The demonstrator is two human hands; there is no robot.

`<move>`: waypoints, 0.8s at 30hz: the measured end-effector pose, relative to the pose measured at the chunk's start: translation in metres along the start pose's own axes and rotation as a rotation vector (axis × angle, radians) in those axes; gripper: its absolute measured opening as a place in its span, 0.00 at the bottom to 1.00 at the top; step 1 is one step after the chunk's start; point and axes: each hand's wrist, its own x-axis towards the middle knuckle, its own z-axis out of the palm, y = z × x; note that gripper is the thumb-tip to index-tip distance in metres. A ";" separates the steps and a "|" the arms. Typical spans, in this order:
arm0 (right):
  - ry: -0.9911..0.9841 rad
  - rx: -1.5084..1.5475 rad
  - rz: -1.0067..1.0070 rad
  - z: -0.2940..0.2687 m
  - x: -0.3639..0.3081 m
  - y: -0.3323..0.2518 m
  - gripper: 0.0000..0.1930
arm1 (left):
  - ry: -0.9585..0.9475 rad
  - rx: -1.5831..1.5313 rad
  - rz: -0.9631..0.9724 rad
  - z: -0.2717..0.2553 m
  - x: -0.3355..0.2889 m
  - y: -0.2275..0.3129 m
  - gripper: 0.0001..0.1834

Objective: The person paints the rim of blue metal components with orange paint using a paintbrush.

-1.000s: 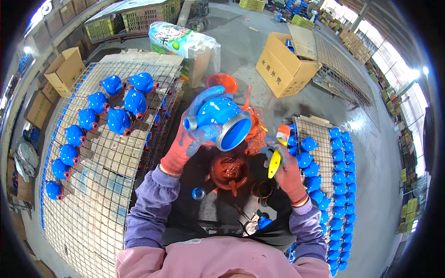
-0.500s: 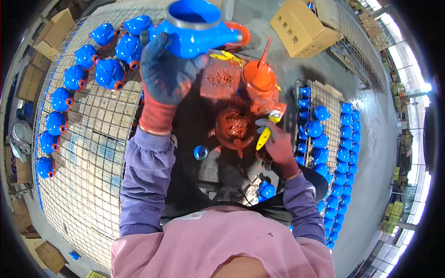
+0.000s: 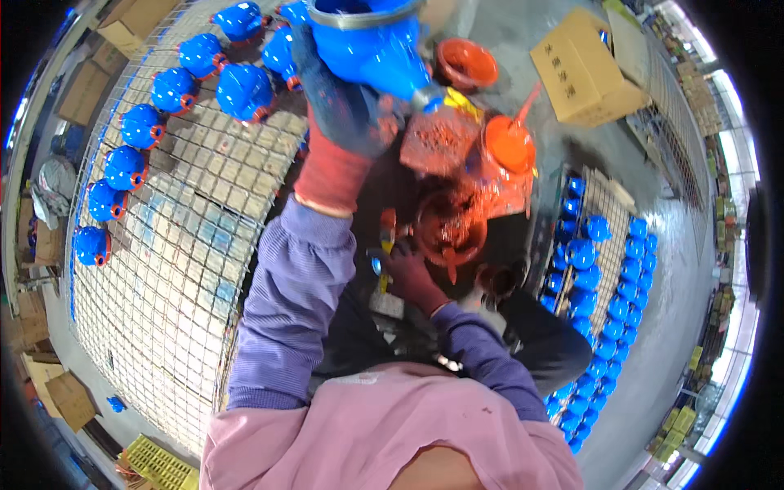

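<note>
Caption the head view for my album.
Gloved left hand holds a blue casing; right hand holds a yellow-handled brush near a red-smeared bowl.

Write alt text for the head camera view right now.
A person's gloved left hand holds up a shiny blue casing, while the gloved right hand holds a yellow-handled brush beside a red bowl. More blue casings sit on wire racks on both sides.

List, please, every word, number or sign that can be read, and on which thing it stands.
Open cardboard box: one row of dark printed characters, not copied out here.
Boxes at the left edge: any print is too small to read.
Blue metal part: no text visible.
</note>
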 end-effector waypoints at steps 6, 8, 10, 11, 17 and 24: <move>-0.041 -0.248 -0.003 0.047 0.010 0.009 0.31 | -0.025 0.972 0.472 0.000 -0.006 -0.003 0.45; -0.109 -0.149 0.023 0.041 0.010 0.011 0.30 | -0.034 0.892 0.411 0.010 -0.008 -0.003 0.42; -0.004 0.139 0.029 0.022 0.007 0.010 0.26 | 0.214 0.283 -0.114 0.017 -0.007 0.001 0.36; 0.030 0.125 0.037 0.009 0.005 0.007 0.26 | 0.198 0.282 -0.110 0.020 -0.006 0.002 0.36; 0.428 0.472 0.205 -0.113 -0.037 -0.012 0.29 | -0.026 -0.079 -0.424 0.013 -0.004 -0.005 0.33; 1.013 0.539 0.099 -0.263 -0.094 -0.028 0.34 | -0.118 -0.316 -0.406 0.034 -0.018 -0.042 0.42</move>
